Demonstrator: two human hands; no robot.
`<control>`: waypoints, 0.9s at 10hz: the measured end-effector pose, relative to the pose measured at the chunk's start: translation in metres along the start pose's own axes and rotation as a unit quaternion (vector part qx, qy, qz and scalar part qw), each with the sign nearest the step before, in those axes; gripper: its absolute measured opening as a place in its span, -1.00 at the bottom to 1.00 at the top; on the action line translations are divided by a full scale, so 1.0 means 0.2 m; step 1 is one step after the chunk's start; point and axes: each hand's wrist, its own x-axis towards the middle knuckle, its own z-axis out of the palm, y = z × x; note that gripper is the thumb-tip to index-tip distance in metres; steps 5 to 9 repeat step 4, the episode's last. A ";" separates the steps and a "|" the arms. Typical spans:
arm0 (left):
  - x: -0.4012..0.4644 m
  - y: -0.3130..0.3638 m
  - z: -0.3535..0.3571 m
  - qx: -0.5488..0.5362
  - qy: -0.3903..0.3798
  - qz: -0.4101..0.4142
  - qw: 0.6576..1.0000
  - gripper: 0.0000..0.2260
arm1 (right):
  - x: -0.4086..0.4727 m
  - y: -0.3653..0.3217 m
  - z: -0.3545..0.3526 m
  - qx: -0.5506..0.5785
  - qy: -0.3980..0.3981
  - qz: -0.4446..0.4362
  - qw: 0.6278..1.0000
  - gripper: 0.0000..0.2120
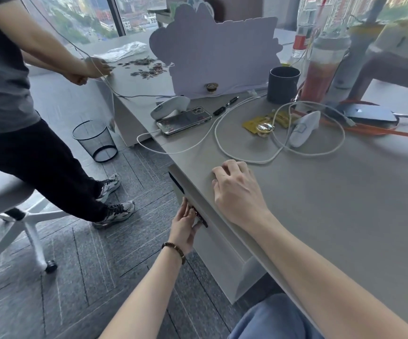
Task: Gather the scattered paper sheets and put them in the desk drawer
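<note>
Left hand (pixel 185 228), with a beaded bracelet (pixel 174 250) at the wrist, reaches along the front of the desk drawer (pixel 212 238); its fingers curl into the dark handle slot (pixel 199 217), gripping it, thumb below. The right hand (pixel 236 189) lies palm down on the desk (pixel 320 204) near the edge just above the drawer, fingers loosely bent and holding nothing, forearm running back toward the wearer across the desktop. No paper sheets can be made out on the near desktop. The drawer front runs along the desk's edge, its long axis going from upper left to lower right in the view; whether it is pulled out at all is hard to tell. No writing can be read anywhere; the red label on the bottle (pixel 302 30) is blurred. Farther back lie a phone (pixel 184 121) in a clear case, a looping white cable (pixel 247 143), a dark cup (pixel 283 84) and a pale cardboard cutout (pixel 217 52) standing upright. Another person (pixel 9 94) leans at the neighbouring desk, near a mesh wastebasket (pixel 96 140) on the floor
</note>
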 end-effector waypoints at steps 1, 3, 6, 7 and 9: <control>-0.04 0.05 0.03 0.011 0.006 -0.010 1.000 -0.50 | -0.02 -0.02 -0.01 -0.007 -0.007 0.000 1.000 -0.75; -0.16 0.12 0.04 0.058 0.067 -0.036 0.995 -0.66 | -0.08 -0.03 -0.12 0.152 -0.019 0.031 0.988 -0.57; -0.26 0.28 0.07 0.027 0.119 0.013 0.992 -0.74 | -0.12 -0.06 -0.23 0.353 0.027 0.117 0.928 -0.68; -0.26 0.28 0.07 0.027 0.119 0.013 0.992 -0.74 | -0.12 -0.06 -0.23 0.353 0.027 0.117 0.928 -0.68; -0.26 0.28 0.07 0.027 0.119 0.013 0.992 -0.74 | -0.12 -0.06 -0.23 0.353 0.027 0.117 0.928 -0.68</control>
